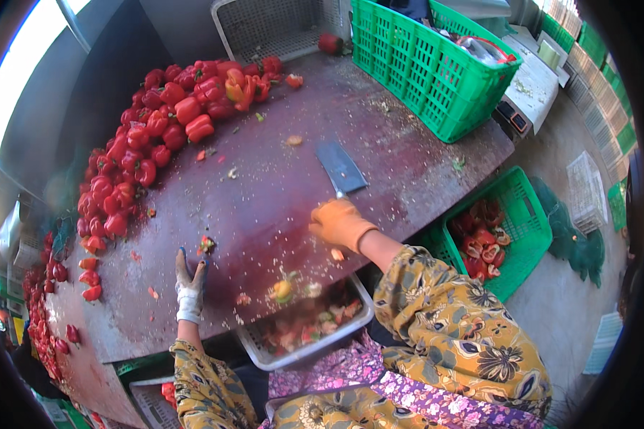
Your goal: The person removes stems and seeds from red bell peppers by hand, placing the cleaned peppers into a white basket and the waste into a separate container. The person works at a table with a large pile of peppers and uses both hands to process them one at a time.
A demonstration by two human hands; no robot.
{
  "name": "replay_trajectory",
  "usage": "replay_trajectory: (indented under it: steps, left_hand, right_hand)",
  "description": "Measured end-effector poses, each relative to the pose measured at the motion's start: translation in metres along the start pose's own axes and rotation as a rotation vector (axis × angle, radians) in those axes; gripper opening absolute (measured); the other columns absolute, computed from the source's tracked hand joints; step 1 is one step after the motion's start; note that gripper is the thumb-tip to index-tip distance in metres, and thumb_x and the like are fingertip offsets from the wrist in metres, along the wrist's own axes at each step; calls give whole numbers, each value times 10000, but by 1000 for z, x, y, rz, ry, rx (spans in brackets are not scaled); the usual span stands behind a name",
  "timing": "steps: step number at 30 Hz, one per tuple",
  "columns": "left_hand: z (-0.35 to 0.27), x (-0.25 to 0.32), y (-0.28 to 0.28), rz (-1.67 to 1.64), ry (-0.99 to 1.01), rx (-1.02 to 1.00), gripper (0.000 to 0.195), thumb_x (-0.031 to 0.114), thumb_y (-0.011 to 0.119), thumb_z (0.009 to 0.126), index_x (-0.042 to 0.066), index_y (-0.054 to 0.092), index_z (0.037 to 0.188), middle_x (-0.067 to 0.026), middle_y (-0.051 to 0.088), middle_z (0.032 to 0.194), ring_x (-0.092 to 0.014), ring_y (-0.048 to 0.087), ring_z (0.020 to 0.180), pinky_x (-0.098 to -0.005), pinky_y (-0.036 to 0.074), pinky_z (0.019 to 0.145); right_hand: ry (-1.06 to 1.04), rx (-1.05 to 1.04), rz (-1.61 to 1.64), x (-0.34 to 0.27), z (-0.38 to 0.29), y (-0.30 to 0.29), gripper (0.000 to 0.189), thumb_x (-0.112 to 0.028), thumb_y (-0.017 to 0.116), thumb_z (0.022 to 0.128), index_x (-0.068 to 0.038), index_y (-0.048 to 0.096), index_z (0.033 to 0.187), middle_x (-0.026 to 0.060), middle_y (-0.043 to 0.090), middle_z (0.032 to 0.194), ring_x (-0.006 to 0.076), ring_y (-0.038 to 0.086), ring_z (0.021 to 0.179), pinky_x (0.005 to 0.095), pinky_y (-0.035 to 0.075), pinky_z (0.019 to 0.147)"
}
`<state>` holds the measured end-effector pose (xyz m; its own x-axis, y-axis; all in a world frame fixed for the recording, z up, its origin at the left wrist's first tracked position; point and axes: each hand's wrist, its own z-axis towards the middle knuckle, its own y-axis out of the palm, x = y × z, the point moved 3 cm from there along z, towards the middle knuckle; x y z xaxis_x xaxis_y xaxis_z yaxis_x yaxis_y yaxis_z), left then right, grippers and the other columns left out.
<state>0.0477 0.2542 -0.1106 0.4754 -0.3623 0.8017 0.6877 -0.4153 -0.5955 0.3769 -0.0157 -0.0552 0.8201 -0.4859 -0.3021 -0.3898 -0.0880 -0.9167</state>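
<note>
My right hand, in an orange glove, grips the handle of a cleaver. The cleaver's broad dark blade points away from me over the reddish-brown tabletop. To the left, my left hand wears a pale work glove with dark fingertips; its fingers are spread and hold nothing. Just beyond its fingertips lies a red and green pepper scrap. A yellow-green pepper piece is near the table's front edge, between my hands. Whole red bell peppers are heaped at the far left.
A scrap-filled tray sits below the front edge. At right, a low green crate holds cut red peppers. A tall green crate stands on the table's far right, beside a grey crate. Halved peppers lie at left.
</note>
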Motion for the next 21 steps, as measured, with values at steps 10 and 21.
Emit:
replay_trajectory:
  steps: [10,21]
  left_hand:
    - [151,35,13,475,65,-268,1013,569,736,813,43,282,1550,-299,283,1569,-477,221,1473,-540,146,1208]
    - [242,74,71,703,-516,-458,1346,616,824,681,118,-23,1600,-337,-31,1614,-544,-37,1486,-665,21,1157]
  right_hand:
    - [-181,514,577,61,322,-146,621,-488,677,902,-34,591,1317,143,658,1274,246,645,1118,338,503,940]
    - [-84,179,1172,49,454,-149,693,-426,836,770,-105,592,1334,57,683,1136,178,623,1072,333,510,890]
